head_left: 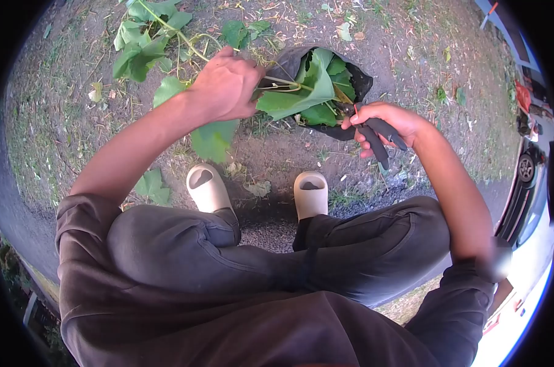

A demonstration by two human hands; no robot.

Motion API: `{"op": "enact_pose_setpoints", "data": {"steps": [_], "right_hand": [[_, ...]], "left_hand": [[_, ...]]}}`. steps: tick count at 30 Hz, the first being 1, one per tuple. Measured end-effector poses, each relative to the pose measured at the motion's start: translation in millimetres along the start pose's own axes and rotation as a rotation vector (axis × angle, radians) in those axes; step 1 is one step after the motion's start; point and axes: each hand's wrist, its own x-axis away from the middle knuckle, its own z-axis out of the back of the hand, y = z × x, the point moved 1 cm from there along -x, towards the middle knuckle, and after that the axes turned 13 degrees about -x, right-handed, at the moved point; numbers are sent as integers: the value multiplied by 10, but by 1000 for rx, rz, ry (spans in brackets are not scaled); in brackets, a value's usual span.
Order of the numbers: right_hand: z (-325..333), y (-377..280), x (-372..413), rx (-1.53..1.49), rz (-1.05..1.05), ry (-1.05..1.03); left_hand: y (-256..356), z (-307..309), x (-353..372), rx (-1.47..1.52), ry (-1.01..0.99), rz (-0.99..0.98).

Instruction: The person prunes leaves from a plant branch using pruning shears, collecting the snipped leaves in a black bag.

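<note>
My left hand is closed around a green leafy vine, whose stems run from the upper left toward the bag. In my right hand are pruning shears with dark handles; their tips reach among the leaves at the bag's edge and are partly hidden. A black bag lies open on the ground between my hands, with large green leaves inside and over its rim.
Loose leaves lie on the bare soil below my left hand. Two light slip-on shoes are on my feet, near the bag. A parked car shows at the far right.
</note>
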Motion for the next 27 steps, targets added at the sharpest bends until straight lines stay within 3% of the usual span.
{"op": "enact_pose_setpoints", "data": {"steps": [5,7,11,22,27], "right_hand": [[14,-22,85,155,-52,-102],[-25,6,110,130,-46,-146],[-126,20,10,104,30,-212],[-330,31,-127,-11,134,-27],[-299,69,-250,48,167,133]], "left_hand": [[-50,-10,5,-10,65,-33],[-47,129,-15,-31,-64,8],[-37,186,-21,33,-17,-59],[243,251,-154,186,-261,-45],[160,190,-138,121,-151,-48]]}}
